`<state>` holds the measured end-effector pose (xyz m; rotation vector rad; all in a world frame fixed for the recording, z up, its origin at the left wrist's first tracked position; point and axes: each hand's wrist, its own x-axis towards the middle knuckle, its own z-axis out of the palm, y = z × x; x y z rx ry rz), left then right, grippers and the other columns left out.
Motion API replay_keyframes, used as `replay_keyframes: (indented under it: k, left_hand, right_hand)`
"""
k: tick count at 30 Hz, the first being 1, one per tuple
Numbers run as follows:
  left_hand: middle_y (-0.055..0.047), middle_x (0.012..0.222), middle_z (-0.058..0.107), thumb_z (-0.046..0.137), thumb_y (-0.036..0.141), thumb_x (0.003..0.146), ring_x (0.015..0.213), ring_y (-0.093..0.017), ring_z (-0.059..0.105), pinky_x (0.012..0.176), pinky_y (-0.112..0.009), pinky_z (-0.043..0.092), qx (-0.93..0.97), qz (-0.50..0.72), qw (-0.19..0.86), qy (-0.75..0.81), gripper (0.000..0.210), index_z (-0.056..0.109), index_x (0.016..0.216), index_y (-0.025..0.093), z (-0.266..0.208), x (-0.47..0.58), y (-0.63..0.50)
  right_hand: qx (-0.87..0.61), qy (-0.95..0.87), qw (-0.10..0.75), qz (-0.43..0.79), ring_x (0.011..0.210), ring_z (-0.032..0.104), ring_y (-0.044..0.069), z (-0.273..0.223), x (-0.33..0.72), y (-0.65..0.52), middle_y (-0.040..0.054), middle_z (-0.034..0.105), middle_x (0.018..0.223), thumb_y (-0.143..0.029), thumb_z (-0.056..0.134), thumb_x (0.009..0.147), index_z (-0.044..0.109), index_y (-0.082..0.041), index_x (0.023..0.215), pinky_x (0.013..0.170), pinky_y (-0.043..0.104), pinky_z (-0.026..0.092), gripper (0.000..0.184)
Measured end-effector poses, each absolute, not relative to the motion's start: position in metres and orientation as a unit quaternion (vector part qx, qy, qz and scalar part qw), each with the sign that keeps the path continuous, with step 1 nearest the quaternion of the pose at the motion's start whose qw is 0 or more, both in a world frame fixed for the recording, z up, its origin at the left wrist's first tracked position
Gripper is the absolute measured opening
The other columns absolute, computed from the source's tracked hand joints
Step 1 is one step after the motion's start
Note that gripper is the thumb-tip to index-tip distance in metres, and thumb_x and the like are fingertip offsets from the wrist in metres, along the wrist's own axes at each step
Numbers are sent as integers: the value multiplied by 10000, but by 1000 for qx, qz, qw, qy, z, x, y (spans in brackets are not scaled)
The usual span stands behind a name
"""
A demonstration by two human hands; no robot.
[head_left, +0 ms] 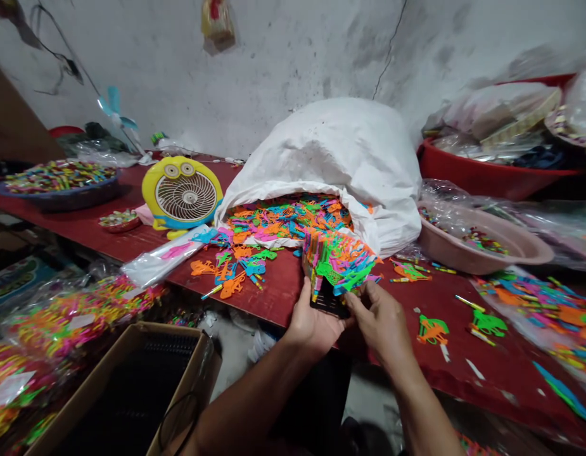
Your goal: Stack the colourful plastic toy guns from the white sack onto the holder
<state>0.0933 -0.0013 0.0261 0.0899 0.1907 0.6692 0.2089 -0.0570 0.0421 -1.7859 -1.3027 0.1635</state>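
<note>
Yellow fan (pixel 185 193) far left on red worktop (pixel 280 278). Loose plastic pieces (pixel 232 288) nearer, cluttering that side. Left hand (pixel 315 326) clamped round black rack (pixel 324 297) from below, near centre, presumably so stacked pieces (pixel 343 256) don't spill. White sack (pixel 340 139) beyond, mouth facing near, likely for reach; blocks far side. Right hand (pixel 381 313) at rack's right, can't tell if pinching. Pink basin (pixel 535 251) right.

Yellow fan (pixel 189 196) with round eyes, blue-bladed fan (pixel 114 113) farther left, cracked wall (pixel 297 57), yellowish bag (pixel 218 26) hanging there; red tub (pixel 492 170) heaped with plastic bags (pixel 511 113), right
</note>
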Motion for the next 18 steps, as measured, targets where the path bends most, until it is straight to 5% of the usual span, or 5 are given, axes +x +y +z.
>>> replay_keyframes:
  k: [7, 18]
  left_hand:
    - [-165, 1143, 660, 292, 604, 964, 971, -261, 640, 809, -387, 503, 66, 328, 935, 117, 623, 600, 1196, 115, 22, 89, 0]
    - [-126, 917, 695, 307, 602, 961, 806, -240, 650, 715, -354, 488, 72, 321, 939, 102, 599, 649, 1015, 113, 39, 77, 8]
  right_hand:
    - [-732, -524, 430, 60, 591, 482, 147, 35, 204, -58, -1, 566, 639, -423, 512, 846, 532, -204, 732, 568, 259, 319, 248]
    - [-698, -503, 500, 100, 616, 559, 167, 50, 206, -46, 43, 657, 684, -410, 537, 823, 618, -179, 745, 565, 261, 372, 257]
